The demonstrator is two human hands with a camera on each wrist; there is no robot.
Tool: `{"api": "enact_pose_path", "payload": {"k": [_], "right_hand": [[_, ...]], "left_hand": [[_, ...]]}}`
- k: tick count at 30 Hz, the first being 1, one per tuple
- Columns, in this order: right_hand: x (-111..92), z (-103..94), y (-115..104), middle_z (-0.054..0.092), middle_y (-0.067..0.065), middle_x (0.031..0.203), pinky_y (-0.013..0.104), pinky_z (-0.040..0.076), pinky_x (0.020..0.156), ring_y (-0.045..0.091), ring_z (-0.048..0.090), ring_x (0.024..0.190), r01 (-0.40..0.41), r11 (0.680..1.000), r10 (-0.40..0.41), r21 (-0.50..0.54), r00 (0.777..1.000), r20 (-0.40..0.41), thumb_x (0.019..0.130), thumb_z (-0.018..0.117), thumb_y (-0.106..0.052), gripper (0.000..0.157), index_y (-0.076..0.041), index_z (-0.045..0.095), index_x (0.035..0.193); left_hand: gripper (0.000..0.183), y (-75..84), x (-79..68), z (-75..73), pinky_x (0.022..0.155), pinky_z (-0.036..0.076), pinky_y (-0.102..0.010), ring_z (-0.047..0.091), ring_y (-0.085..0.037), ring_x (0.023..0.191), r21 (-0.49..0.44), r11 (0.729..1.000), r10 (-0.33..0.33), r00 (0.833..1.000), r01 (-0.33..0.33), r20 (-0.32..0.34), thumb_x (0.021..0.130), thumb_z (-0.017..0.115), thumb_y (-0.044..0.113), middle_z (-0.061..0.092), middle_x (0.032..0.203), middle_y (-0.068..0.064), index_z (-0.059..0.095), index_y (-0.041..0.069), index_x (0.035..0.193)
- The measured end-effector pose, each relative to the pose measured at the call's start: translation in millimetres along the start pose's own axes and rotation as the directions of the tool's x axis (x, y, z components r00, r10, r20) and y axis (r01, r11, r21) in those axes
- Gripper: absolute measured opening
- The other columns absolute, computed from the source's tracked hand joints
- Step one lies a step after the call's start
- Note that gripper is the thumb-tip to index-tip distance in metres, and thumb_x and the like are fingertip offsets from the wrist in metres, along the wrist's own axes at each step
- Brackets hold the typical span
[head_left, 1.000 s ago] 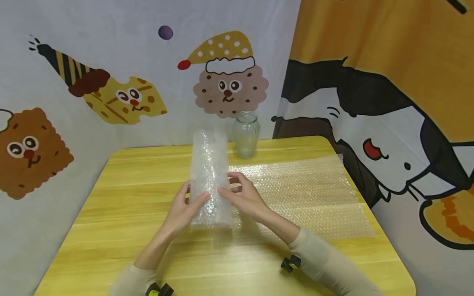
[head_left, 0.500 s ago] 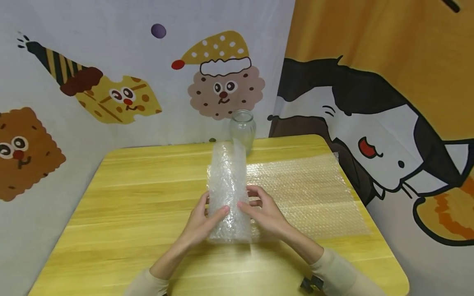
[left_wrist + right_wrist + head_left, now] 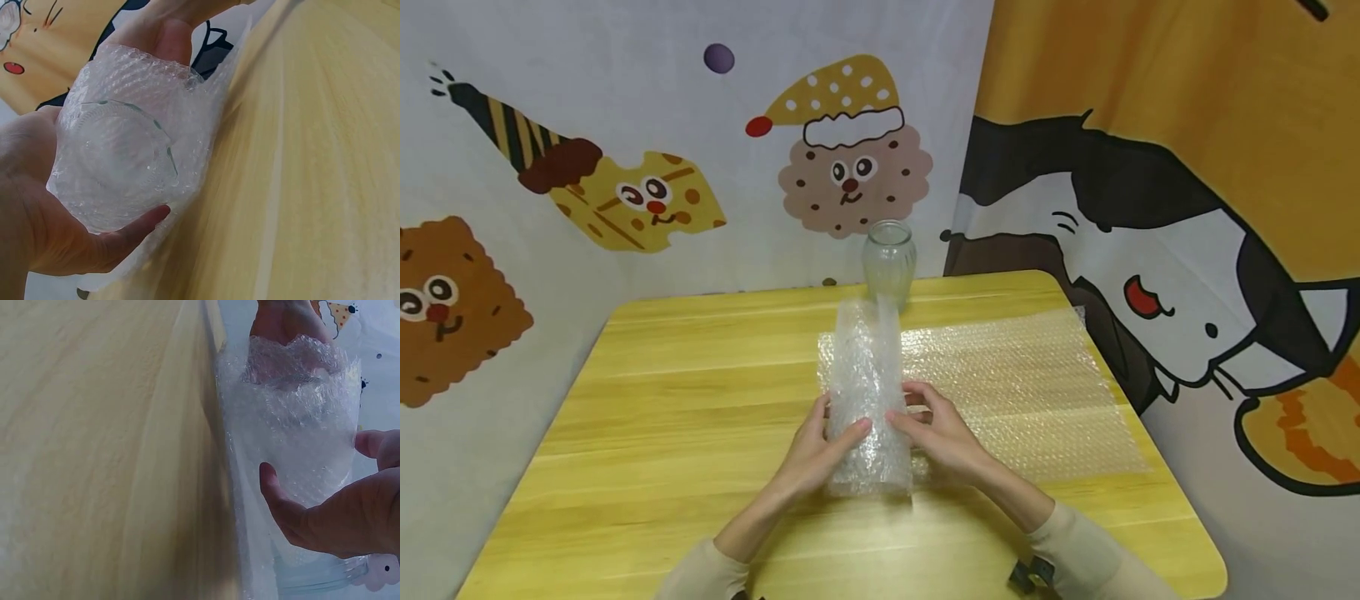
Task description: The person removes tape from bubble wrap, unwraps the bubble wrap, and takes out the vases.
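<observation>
A bubble-wrapped glass (image 3: 867,367) lies lengthwise in front of me, near the left end of a flat bubble wrap sheet (image 3: 1015,392). Through the wrap, the left wrist view shows a round clear glass base (image 3: 122,150) with a greenish edge. My left hand (image 3: 816,446) grips the bundle from the left, its thumb on top. From the right, my right hand (image 3: 943,429) holds it the same way, fingers curled along the side. Loose wrap puckers past the base at the near end. Most of the glass is hidden inside.
A clear glass vase (image 3: 889,258) stands upright at the back of the yellow wood-grain table (image 3: 685,400), just beyond the bundle's far end. The sheet runs to the table's right edge. A cartoon-printed cloth (image 3: 685,108) hangs behind.
The bundle has moved right and nearer to me, both hands moving along with it, and its far end has come down. The sheet's left end now shows on its left side.
</observation>
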State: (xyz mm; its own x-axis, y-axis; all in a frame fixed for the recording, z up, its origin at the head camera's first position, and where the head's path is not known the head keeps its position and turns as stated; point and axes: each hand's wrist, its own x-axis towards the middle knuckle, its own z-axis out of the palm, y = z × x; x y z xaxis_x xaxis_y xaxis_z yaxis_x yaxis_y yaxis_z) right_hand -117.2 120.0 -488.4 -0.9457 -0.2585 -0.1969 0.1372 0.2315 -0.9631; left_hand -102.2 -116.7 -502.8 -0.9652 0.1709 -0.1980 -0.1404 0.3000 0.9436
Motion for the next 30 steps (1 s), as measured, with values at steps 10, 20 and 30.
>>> {"api": "enact_pose_path", "payload": {"k": [10,20,30], "right_hand": [[4.8,-2.1,4.1,0.056,0.013,0.142,0.039,0.066,0.085,0.033,0.064,0.122,-0.018,1.000,0.018,0.009,1.000,0.017,0.095,0.073,-0.044,0.068,-0.020,0.045,0.152],[8.5,-7.1,7.5,0.056,0.015,0.142,0.040,0.066,0.088,0.031,0.064,0.121,-0.011,1.000,0.009,0.028,0.999,0.050,0.097,0.071,-0.044,0.067,-0.017,0.044,0.152],[8.2,-15.6,14.1,0.056,0.014,0.146,0.042,0.062,0.098,0.035,0.062,0.128,0.045,0.999,-0.044,-0.016,0.996,0.080,0.099,0.068,-0.044,0.064,-0.017,0.045,0.152]], "left_hand": [[0.090,-3.3,4.2,1.4,0.091,0.063,-0.050,0.065,-0.034,0.119,0.030,0.999,-0.028,1.000,0.028,0.007,0.091,0.066,0.066,0.053,0.148,-0.016,0.027,0.024,0.162],[0.088,8.5,6.2,-15.6,0.081,0.066,-0.046,0.069,-0.034,0.116,0.179,0.983,0.034,0.995,-0.050,0.091,0.095,0.064,0.062,0.059,0.146,-0.018,0.027,0.021,0.163],[0.092,21.3,4.2,-31.4,0.109,0.049,-0.068,0.047,-0.041,0.145,0.373,0.871,0.305,0.947,-0.318,0.095,0.091,0.069,0.063,0.031,0.169,-0.006,0.028,0.026,0.164]]}}
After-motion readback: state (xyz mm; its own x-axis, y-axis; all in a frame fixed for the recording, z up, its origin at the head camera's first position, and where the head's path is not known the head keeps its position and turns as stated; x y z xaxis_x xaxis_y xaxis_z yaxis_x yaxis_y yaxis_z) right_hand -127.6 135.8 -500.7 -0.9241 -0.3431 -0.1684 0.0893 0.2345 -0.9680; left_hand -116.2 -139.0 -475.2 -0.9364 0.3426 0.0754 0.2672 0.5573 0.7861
